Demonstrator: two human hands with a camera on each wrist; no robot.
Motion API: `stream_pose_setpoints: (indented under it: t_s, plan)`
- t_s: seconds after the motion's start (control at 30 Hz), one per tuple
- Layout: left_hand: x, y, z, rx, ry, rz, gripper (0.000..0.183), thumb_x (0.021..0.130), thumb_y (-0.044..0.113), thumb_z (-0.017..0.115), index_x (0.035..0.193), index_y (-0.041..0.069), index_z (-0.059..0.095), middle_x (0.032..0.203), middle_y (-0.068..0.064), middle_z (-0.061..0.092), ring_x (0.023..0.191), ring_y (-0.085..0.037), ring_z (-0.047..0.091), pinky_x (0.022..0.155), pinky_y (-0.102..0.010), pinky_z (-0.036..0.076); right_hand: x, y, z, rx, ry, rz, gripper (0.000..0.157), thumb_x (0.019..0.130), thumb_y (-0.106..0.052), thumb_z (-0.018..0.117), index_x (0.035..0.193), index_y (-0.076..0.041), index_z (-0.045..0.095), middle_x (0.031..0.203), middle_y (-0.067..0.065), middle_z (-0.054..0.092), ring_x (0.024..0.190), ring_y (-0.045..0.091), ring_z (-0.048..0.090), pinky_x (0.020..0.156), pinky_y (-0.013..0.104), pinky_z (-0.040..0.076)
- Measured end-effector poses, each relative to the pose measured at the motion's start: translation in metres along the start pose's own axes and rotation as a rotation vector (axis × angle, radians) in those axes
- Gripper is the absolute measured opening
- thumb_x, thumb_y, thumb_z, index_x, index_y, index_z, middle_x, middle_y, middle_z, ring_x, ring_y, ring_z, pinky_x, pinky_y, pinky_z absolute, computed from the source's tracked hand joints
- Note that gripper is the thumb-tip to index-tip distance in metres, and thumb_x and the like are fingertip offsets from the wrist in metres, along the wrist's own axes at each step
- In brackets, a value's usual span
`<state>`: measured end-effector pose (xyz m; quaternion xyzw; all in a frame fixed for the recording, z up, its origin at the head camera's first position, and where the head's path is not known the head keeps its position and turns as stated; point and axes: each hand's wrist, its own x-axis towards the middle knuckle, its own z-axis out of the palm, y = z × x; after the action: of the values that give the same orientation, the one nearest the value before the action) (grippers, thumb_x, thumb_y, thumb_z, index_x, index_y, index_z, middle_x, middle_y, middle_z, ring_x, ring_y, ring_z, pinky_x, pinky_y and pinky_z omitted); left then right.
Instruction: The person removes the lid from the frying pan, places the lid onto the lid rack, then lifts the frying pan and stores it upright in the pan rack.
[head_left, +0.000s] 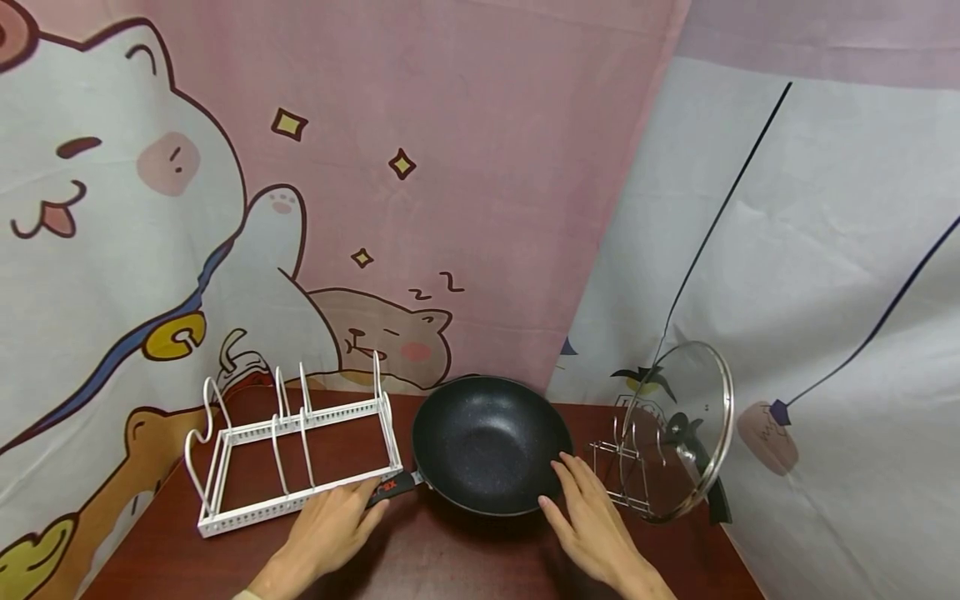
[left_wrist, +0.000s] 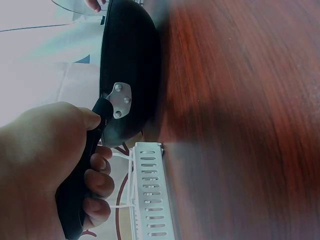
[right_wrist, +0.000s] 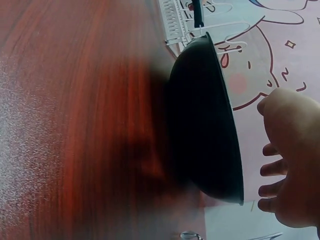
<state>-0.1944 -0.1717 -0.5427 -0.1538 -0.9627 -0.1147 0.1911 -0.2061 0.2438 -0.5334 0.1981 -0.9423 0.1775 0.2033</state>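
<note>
On the far left, a big white cat is smiling from the curtain [head_left: 480, 208]; below it, a white rack [head_left: 247, 514] is standing on the red-brown table [head_left: 435, 558], with its thin loops pointing up; just right of its near corner, the left hand [head_left: 330, 525] is gripping the black handle [head_left: 393, 486], with its fingers curling round it; small red letters are showing on the handle, looking like "XS", but they are too tiny to be sure; far behind, a brown animal [head_left: 397, 333] is sleeping on the curtain, and two "Z" letters [head_left: 420, 294] are floating over it; in the middle, the black pan [head_left: 491, 442] is facing up, between the two racks; I am not able to tell if its bottom is touching the table; at its near right edge, the right hand [head_left: 596, 529] is holding nothing, with its fingers reaching out and its thumb spreading apart; farther right, a shiny wire rack [head_left: 630, 502] is standing, and a clear lid [head_left: 693, 454] is leaning up on its edge there; behind it, some curtain writing is hiding, too small to read.
</note>
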Motion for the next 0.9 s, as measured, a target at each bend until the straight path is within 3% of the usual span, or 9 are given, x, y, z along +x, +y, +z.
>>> stream_pose_setpoints:
  t_s: [0.67, 0.9]
  plan:
    - [-0.001, 0.001, 0.001, -0.001, 0.015, 0.004, 0.023, 0.102, 0.039, 0.084, 0.113, 0.021, 0.075, 0.084, 0.007, 0.074, 0.071, -0.017, 0.071, 0.062, -0.036, 0.048, -0.006, 0.007, 0.018, -0.128, 0.094, -0.006, 0.051, 0.104, -0.034, 0.081, 0.133, 0.007, 0.073, 0.150, 0.027, 0.068, 0.138, 0.047, 0.069, 0.115, 0.063, 0.055]
    - [-0.002, 0.001, 0.002, 0.007, 0.056, 0.020, 0.026, 0.100, 0.037, 0.086, 0.116, 0.019, 0.076, 0.091, 0.003, 0.079, 0.076, -0.022, 0.075, 0.064, -0.040, 0.052, -0.007, 0.009, 0.023, -0.126, 0.115, 0.013, 0.050, 0.103, -0.034, 0.083, 0.131, 0.006, 0.075, 0.147, 0.027, 0.069, 0.136, 0.046, 0.070, 0.112, 0.063, 0.057]
